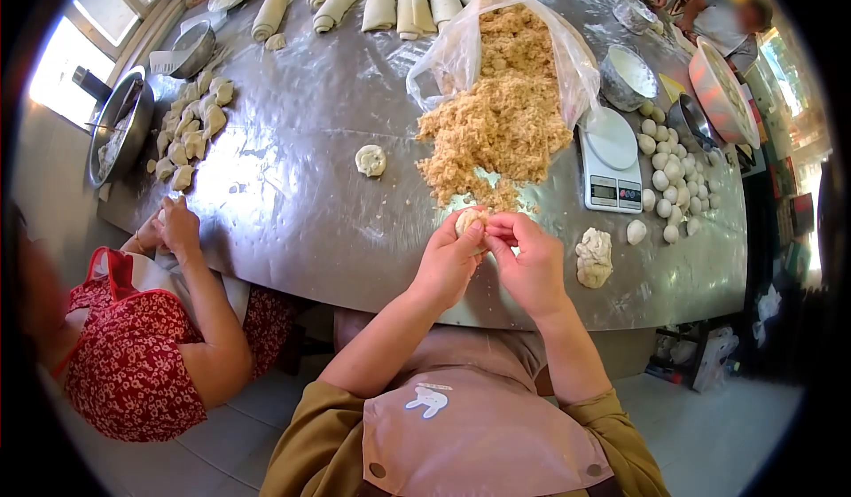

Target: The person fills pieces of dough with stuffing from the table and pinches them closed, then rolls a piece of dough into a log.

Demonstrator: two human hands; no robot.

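Cradling a small piece of dough (470, 221), the left hand (449, 259) holds it with the thumb over the near side, and here's the right hand (532, 263) in close, thumb and forefinger drawn into a narrow pinch at its rim. It's held just above the near edge of the bench (292, 187), around the middle of that side, right by the loose end of the crumbly heap (510, 111).

To work it well, I'd let the left palm carry the weight and turn the piece a little between pinches, keeping each one small and even. Too hard a pull could thin or tear the wall, and crumbs caught at the rim could stop it sticking to itself.

Now, which way does it point? It looks roundish, pale face up towards the camera, so no long axis stands out; fingers hide the underside. The lump (594, 258) towards the near right corner is easier: longer than wide, its long axis running roughly from the near edge towards the far one.
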